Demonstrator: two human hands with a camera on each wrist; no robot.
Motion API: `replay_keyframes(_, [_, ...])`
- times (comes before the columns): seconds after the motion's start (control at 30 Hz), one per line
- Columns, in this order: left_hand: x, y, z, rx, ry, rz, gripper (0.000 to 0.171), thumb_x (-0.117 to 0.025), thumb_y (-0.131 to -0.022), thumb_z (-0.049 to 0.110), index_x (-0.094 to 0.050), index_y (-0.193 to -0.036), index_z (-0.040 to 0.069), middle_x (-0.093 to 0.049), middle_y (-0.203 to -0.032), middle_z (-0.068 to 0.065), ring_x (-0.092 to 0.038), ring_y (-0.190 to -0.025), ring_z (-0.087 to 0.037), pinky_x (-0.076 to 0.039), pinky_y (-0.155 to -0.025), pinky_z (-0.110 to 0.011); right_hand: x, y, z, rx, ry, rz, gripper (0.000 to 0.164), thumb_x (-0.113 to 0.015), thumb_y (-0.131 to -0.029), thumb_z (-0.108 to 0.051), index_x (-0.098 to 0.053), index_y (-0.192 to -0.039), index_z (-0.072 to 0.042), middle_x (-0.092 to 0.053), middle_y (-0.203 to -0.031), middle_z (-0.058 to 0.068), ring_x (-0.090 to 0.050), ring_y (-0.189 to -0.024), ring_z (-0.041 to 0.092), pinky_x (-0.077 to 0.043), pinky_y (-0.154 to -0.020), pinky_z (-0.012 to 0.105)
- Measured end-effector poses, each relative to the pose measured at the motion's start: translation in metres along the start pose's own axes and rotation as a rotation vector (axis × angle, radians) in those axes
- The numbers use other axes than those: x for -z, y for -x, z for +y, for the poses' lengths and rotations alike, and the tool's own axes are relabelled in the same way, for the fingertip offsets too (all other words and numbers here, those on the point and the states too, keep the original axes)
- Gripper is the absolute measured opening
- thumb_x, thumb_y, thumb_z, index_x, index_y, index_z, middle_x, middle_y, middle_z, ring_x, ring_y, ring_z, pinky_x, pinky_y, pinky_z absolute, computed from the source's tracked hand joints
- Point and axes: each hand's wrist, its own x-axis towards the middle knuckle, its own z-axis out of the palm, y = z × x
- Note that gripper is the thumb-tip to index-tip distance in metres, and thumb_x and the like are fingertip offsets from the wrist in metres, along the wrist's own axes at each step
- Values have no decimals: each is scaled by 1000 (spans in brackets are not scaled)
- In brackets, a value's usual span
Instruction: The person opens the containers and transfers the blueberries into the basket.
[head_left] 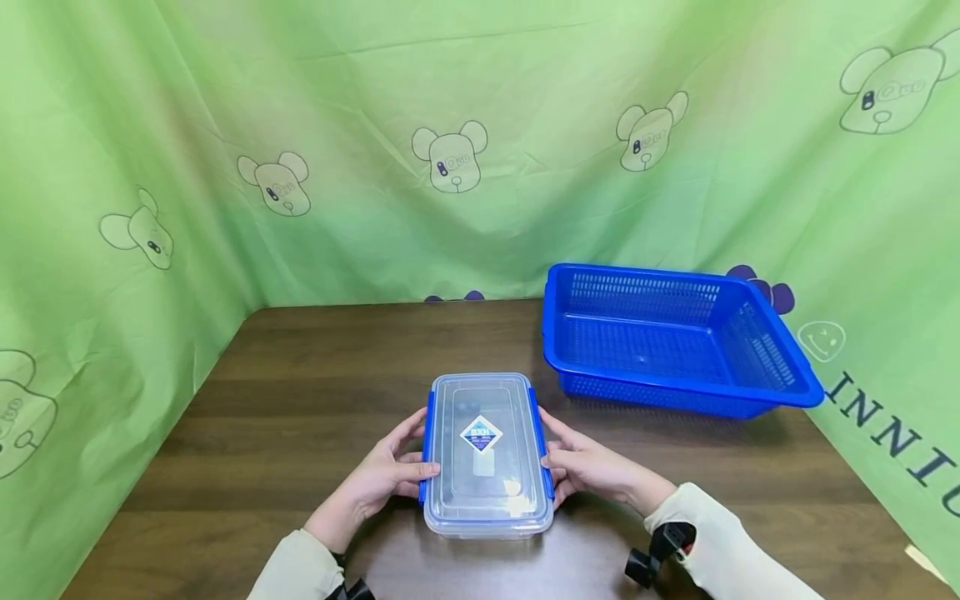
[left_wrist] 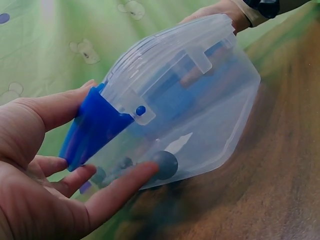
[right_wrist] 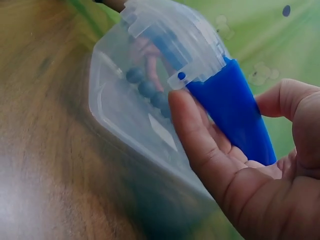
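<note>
A clear plastic food container (head_left: 487,496) with a transparent lid and a diamond-shaped label (head_left: 481,434) is at the front middle of the table. My left hand (head_left: 382,475) holds its left side, thumb at the lid's edge and fingers along the wall. On the opposite side my right hand (head_left: 592,465) grips it likewise. Blue latches run down both long sides; the left latch (left_wrist: 95,127) and the right latch (right_wrist: 232,110) look folded down in the wrist views. Through the cloudy walls several dark round balls (right_wrist: 146,89) show inside. Whether the base touches the table is unclear.
A blue perforated plastic basket (head_left: 637,333) stands at the back right, behind my right hand. The brown wooden table (head_left: 300,375) is bordered by a green curtain (head_left: 360,233) with bear drawings at the back and both sides.
</note>
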Motion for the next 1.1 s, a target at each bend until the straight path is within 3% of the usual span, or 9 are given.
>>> replay_keyframes(0.17, [-3, 1, 0, 12, -4, 10, 95, -79, -83, 3, -22, -158, 9, -32, -145, -22, -65, -106, -28, -58, -72, -47, -3, 0, -3, -35, -7, -13, 86, -44, -94, -2, 17, -154, -1, -67, -104, 15, -68, -77, 21, -58, -66, 36])
replay_keyframes(0.33, [-5, 0, 3, 9, -19, 27, 94, -78, -83, 1, -23, -158, 10, -34, -143, -22, -64, -108, -30, -58, -73, -48, -7, -2, -9, -65, 50, 21, 79, -42, -89, -2, 6, -152, 10, -68, -95, 17, -65, -72, 21, -57, -62, 34])
replay_keyframes(0.6, [-5, 0, 7, 14, -29, 42, 94, -78, -82, -1, -23, -158, 10, -34, -141, -21, -65, -107, -32, -58, -72, -48, -15, -6, -19, -109, 148, 70, 72, -43, -91, -5, -2, -148, 12, -68, -97, 21, -67, -71, 25, -57, -60, 38])
replay_keyframes(0.77, [-3, 1, 9, 13, -21, 40, 95, -79, -81, -1, -23, -158, 9, -34, -140, -21, -66, -106, -32, -58, -70, -48, -23, -11, -25, -112, 214, 102, 59, -42, -92, -5, -13, -141, 12, -67, -98, 21, -68, -74, 29, -58, -58, 44])
replay_keyframes(1.03, [-4, 0, 5, 27, -30, 44, 96, -81, -81, 3, -25, -158, 10, -35, -140, -22, -66, -105, -33, -58, -71, -48, -27, -10, -27, -136, 225, 127, 53, -39, -92, -2, -20, -139, 12, -66, -105, 24, -70, -80, 35, -57, -58, 51])
replay_keyframes(1.1, [-4, 0, 4, 27, -31, 47, 96, -81, -80, 2, -25, -158, 11, -35, -140, -22, -66, -106, -33, -58, -71, -48, -27, -12, -24, -133, 191, 145, 51, -38, -87, 0, -25, -135, 13, -65, -105, 24, -68, -82, 34, -57, -58, 52])
